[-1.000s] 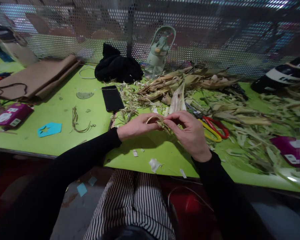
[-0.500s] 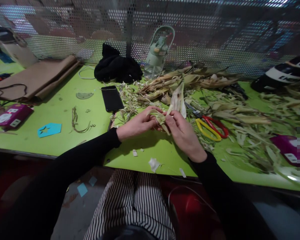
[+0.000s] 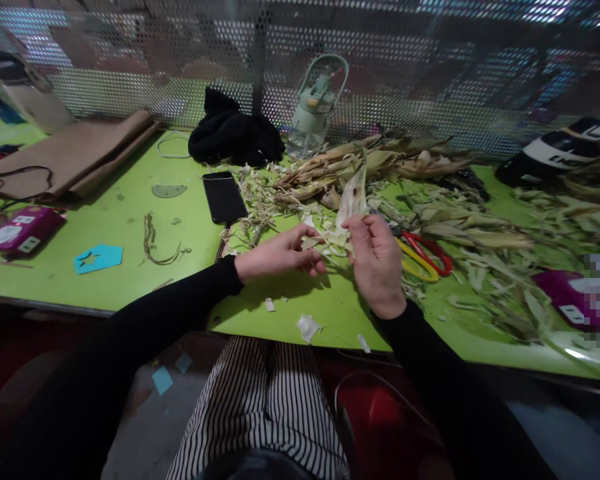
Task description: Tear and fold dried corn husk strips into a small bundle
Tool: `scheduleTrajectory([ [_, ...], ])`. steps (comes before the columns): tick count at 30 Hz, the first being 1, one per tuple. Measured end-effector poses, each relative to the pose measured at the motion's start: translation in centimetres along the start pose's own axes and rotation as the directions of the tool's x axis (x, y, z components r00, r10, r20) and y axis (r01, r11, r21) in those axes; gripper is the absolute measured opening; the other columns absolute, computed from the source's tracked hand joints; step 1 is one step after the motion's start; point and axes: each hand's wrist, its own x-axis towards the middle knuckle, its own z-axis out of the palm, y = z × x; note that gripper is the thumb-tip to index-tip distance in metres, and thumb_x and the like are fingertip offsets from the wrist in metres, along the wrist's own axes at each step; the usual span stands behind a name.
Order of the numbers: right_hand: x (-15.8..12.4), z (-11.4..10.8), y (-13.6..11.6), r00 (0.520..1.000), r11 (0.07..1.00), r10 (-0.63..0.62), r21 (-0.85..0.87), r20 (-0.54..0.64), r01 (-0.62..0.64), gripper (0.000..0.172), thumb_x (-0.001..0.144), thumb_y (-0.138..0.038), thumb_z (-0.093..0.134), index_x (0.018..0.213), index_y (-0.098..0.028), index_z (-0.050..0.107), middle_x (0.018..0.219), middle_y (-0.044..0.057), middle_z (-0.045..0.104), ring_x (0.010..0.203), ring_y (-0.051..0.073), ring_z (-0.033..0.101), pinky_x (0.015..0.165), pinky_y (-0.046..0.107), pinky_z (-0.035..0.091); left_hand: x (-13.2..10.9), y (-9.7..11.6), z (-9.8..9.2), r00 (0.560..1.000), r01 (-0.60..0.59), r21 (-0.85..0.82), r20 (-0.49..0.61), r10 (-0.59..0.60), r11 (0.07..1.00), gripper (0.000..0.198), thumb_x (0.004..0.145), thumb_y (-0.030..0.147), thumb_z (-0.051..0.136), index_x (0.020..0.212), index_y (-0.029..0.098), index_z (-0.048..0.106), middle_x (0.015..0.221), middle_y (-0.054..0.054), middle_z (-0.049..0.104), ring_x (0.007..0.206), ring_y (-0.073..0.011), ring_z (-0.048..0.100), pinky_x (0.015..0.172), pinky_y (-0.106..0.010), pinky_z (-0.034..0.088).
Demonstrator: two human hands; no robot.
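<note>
Both my hands work a pale dried corn husk over the green table. My right hand is closed around the husk's lower end, and the leaf stands up above my fingers. My left hand pinches a thin strip of the same husk between thumb and fingers, just left of the right hand. Red and yellow scissors lie flat just right of my right hand.
A heap of corn husks and scraps covers the table's right half. A black phone, a black cloth and a pale green bottle stand behind my hands. Brown paper, a magenta box and a blue cutout lie left.
My hands have drawn slightly apart, with a strip of husk pulled out between them. The right hand turned more upright and the husk leaf shifted a little left.
</note>
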Motion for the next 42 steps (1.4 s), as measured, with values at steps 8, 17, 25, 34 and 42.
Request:
scheduleTrajectory([
  [8,0.0,-0.2,0.1,0.999,0.999,0.012,0.031,0.050,-0.014,0.032,0.097,-0.059,0.053,0.093,-0.027,0.058,0.058,-0.006,0.045,0.045,0.012,0.043,0.042,0.027,0.034,0.1,0.3,-0.3,0.980,-0.183,0.076,-0.064,0.188,0.980,0.027,0.090,0.036,0.069,0.099,0.013,0.061,0.094,-0.007,0.072,0.087,-0.0124,0.067,0.084,-0.030,0.050],
  [17,0.1,-0.2,-0.7,0.965,0.981,0.086,0.148,0.248,-0.125,0.038,0.086,-0.059,0.070,0.097,-0.025,0.058,0.054,-0.009,0.047,0.044,0.010,0.045,0.041,0.024,0.032,0.4,0.1,-0.5,0.944,-0.287,0.149,-0.122,0.306,0.946,0.031,0.085,0.040,0.073,0.089,0.013,0.059,0.079,0.001,0.062,0.073,-0.0082,0.058,0.074,-0.026,0.046],
  [25,0.1,-0.1,-0.1,0.987,0.965,0.121,0.222,0.110,-0.143,0.034,0.091,-0.058,0.064,0.089,-0.026,0.053,0.066,-0.006,0.045,0.045,0.008,0.042,0.040,0.023,0.034,0.4,0.1,-0.2,0.965,-0.222,0.196,-0.093,0.243,0.955,0.018,0.089,0.025,0.068,0.099,0.012,0.060,0.072,0.003,0.060,0.068,-0.0080,0.057,0.073,-0.025,0.048],
  [34,0.2,-0.3,-1.0,0.937,0.957,0.198,0.148,0.289,-0.248,0.040,0.084,-0.060,0.072,0.091,-0.023,0.059,0.049,-0.008,0.045,0.042,0.008,0.037,0.041,0.024,0.025,0.2,0.3,-0.1,0.949,-0.240,0.163,-0.168,0.266,0.957,0.033,0.088,0.019,0.069,0.114,0.015,0.049,0.072,0.006,0.060,0.068,-0.0083,0.061,0.069,-0.023,0.048],
  [42,0.2,-0.2,-0.5,0.936,0.895,0.247,0.311,0.249,-0.319,0.032,0.087,-0.053,0.071,0.087,-0.024,0.059,0.058,-0.008,0.045,0.043,0.006,0.036,0.040,0.023,0.024,0.0,0.4,0.3,0.957,-0.234,0.158,-0.134,0.256,0.959,0.035,0.086,0.017,0.069,0.114,0.016,0.048,0.074,0.004,0.063,0.072,-0.0093,0.064,0.070,-0.023,0.049],
])
